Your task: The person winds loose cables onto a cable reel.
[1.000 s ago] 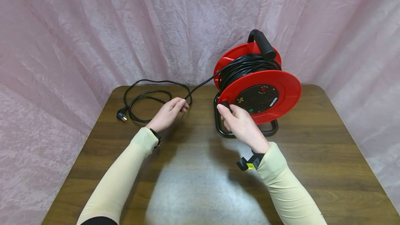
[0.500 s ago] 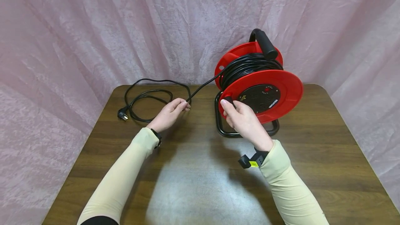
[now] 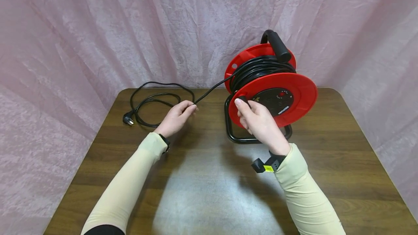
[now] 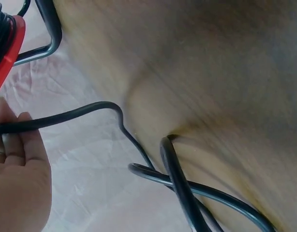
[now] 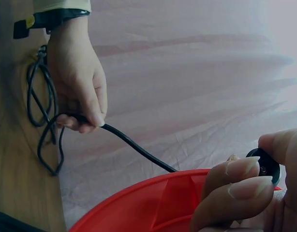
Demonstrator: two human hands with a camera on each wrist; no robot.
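A red cable reel (image 3: 303, 91) with black cable wound on its drum stands on a black tube frame at the right. My right hand (image 3: 259, 122) grips the black crank knob (image 5: 264, 166) on the reel's near disc. To the left, my left hand (image 3: 176, 117) pinches the black cable (image 3: 212, 89) between thumb and fingers. From there one stretch rises to the drum. The other lies in loose loops (image 3: 147, 100) on the table, ending in a black plug (image 3: 128, 118) with metal pins. In the left wrist view the cable (image 4: 66, 116) crosses the fingers.
The reel's carrying handle (image 3: 277, 46) sticks up above the drum. The wooden table (image 3: 209, 191) has rounded far corners. Behind its back edge hangs a pink curtain (image 3: 183, 28).
My right hand has moved up and slightly right with the crank knob, and the reel has turned with it. The left hand has stayed nearly still while the cable behind it has shifted slightly.
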